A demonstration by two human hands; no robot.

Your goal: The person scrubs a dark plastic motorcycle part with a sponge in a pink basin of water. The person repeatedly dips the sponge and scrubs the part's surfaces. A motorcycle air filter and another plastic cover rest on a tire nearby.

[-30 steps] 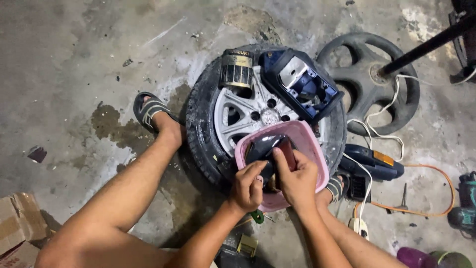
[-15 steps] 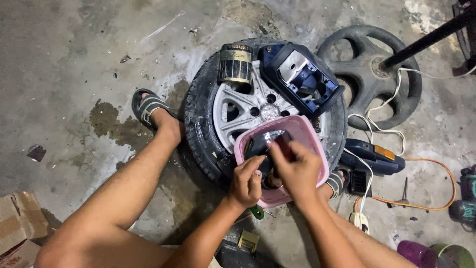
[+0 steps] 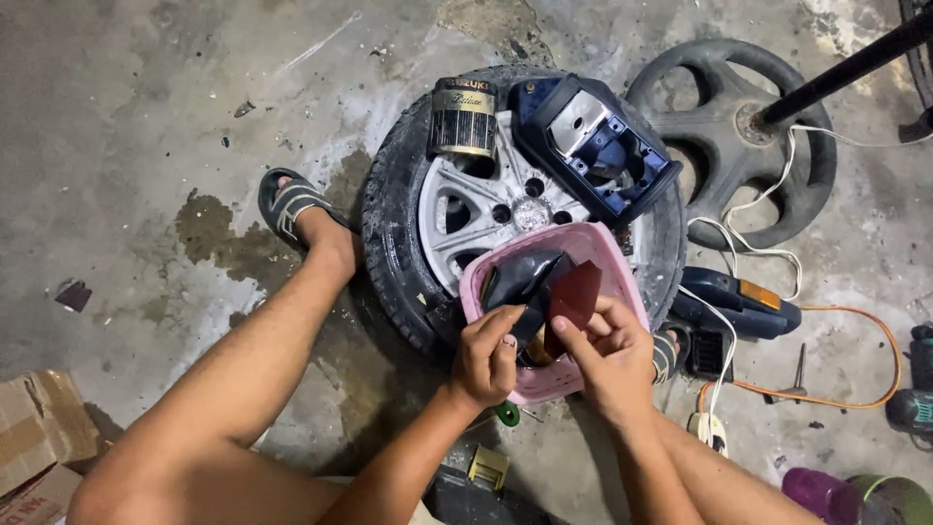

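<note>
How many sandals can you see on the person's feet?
2. One striped sandal is on the foot left of the tyre. The other sandal is partly hidden behind the right hand, beside the pink basin.

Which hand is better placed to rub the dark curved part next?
Probably the right hand: its fingers pinch the reddish-brown abrasive sheet against the glossy dark curved plastic part. The left hand grips that part from below.

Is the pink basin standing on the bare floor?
No, the pink basin rests on the tyre with its silver wheel, not on the floor.
</note>
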